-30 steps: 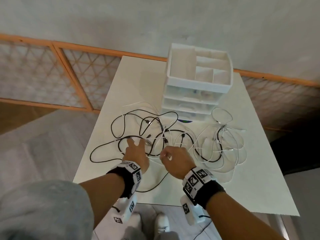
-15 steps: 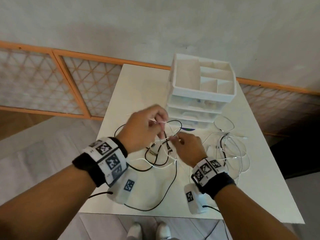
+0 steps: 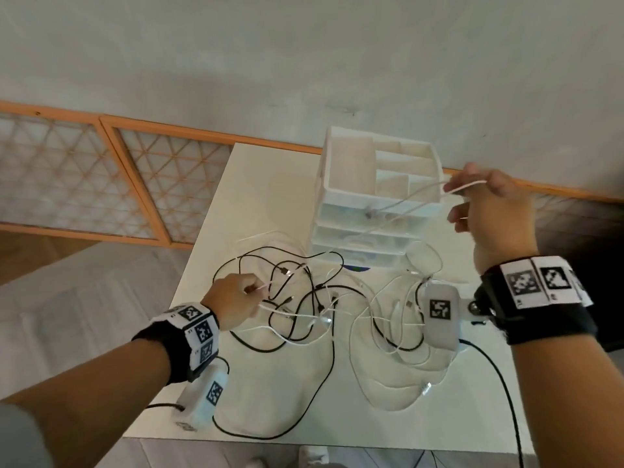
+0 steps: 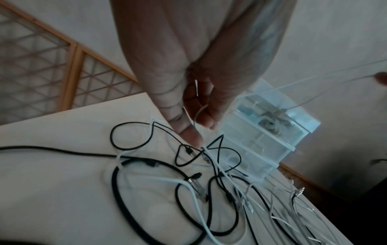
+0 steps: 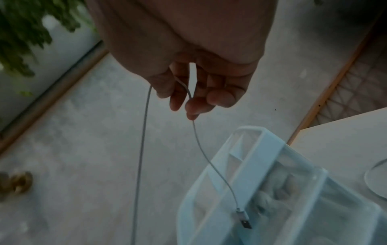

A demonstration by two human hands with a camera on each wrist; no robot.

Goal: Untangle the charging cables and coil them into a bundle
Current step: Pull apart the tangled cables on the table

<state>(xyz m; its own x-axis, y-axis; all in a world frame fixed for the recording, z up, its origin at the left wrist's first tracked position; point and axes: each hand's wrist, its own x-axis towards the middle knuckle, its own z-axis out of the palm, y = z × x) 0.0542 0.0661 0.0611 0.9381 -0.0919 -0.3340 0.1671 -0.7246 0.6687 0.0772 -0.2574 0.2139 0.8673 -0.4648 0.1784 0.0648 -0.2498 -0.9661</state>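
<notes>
Up above the drawer organizer (image 3: 378, 197), the right hand (image 3: 489, 211) is raised with its fingers (image 5: 194, 106) curled, pinching a thin white cable (image 3: 405, 201) between thumb and fingertips. From that pinch the cable hangs in two strands: one short end dangles down to a USB plug (image 5: 244, 218) in front of the organizer's top tray, pointing downward, and the other strand runs long and slack, slanting down and leftward across the organizer's front toward the tangle on the table (image 3: 256, 184).

Down low at the table's left side, the left hand (image 3: 236, 298) has its fingers (image 4: 188, 131) curled too, thumb and forefinger closed on a white cable end (image 3: 266, 285) that points right, into the pile. The wrist view shows a white strand looping through the closed fingers, though blur hides exactly how it is seated.

The tangle of black cables (image 3: 304, 298) sprawls across the middle of the table, looped over and under white ones, with several plugs showing. A looser heap of white cables (image 3: 388, 332) lies to its right, near the organizer's base. Both wrists wear black bands with square black-and-white coded markers (image 3: 199, 325); no readable words appear on them.
</notes>
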